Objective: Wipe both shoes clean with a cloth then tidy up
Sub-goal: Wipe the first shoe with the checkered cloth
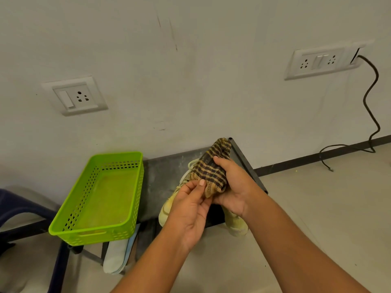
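Both my hands hold a brown and black checked cloth point(211, 168) above the shoes. My right hand point(232, 187) grips the bunched cloth from the right. My left hand point(190, 208) pinches its lower edge between thumb and fingers. Two pale yellow shoes stand on a dark metal shelf point(165, 176) below. The left shoe point(167, 206) shows its toe and laces; the right shoe point(237, 223) shows only its toe, which sticks out past the shelf's front edge. My hands and the cloth hide most of both shoes.
A lime green plastic basket point(99, 199) sits on the shelf's left end, with nothing in it. The white wall behind carries two socket plates point(76, 96) point(321, 60) and a black cable point(370, 98) trailing to the floor. A dark chair point(21, 210) stands at left. Pale fabric point(118, 254) hangs below the shelf.
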